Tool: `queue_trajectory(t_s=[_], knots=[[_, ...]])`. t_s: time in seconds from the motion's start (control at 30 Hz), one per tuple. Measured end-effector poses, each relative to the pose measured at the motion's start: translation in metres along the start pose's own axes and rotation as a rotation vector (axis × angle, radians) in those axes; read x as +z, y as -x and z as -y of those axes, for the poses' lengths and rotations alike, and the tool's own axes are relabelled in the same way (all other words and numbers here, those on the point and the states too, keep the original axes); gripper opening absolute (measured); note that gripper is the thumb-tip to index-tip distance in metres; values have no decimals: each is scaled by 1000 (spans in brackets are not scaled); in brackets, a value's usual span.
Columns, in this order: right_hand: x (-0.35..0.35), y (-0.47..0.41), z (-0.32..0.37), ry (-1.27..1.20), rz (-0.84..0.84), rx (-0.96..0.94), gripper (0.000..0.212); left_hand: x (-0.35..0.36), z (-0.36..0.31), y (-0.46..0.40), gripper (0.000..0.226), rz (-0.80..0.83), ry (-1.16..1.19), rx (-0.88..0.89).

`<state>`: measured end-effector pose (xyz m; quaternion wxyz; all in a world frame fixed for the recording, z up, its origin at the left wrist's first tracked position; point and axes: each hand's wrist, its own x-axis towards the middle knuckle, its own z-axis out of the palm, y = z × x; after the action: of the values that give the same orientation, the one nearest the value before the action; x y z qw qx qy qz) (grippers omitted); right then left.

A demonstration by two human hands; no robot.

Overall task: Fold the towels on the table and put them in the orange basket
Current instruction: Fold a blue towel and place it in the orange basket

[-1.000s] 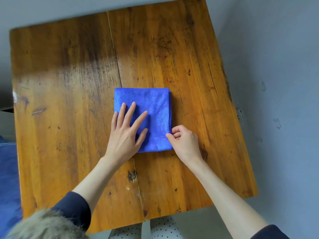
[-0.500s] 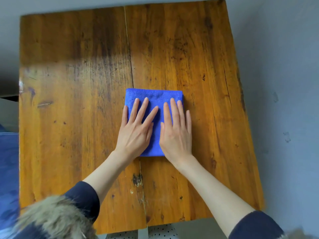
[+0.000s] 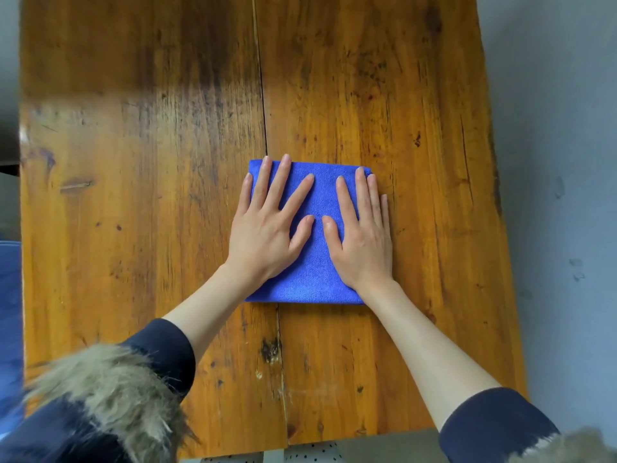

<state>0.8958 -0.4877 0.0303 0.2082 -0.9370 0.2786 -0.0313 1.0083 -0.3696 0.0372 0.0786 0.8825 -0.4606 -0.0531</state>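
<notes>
The left hand (image 3: 267,232) is laid flat, fingers spread, on the folded blue towel (image 3: 317,262) at mid-tabletop (image 3: 133,228); the right hand (image 3: 364,235) is pressed flat beside it, gripping nothing. The fold seems to be being smoothed. Next, the towel must be lifted to the orange basket, which is not seen.

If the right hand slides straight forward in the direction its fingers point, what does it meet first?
The right hand lies flat on the blue towel, fingers pointing away from the person. Past the towel's far edge only bare wooden table shows, so the way looks free.
</notes>
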Motion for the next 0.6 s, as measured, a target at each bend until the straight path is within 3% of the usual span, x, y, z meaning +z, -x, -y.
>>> queue_trajectory(t_s=[0.23, 0.4, 0.5, 0.6], knots=[[-8, 20, 8, 28, -94, -67, 50, -7, -10, 34, 56, -12, 44, -5], [-4, 40, 3, 46, 0, -85, 52, -2, -11, 51, 56, 61, 41, -15], [-10, 37, 5, -64, -9, -76, 50, -7, -11, 50, 55, 53, 108, -28], [-20, 43, 4, -215, -141, 6, 38, -14, -3, 56, 49, -65, 286, -120]])
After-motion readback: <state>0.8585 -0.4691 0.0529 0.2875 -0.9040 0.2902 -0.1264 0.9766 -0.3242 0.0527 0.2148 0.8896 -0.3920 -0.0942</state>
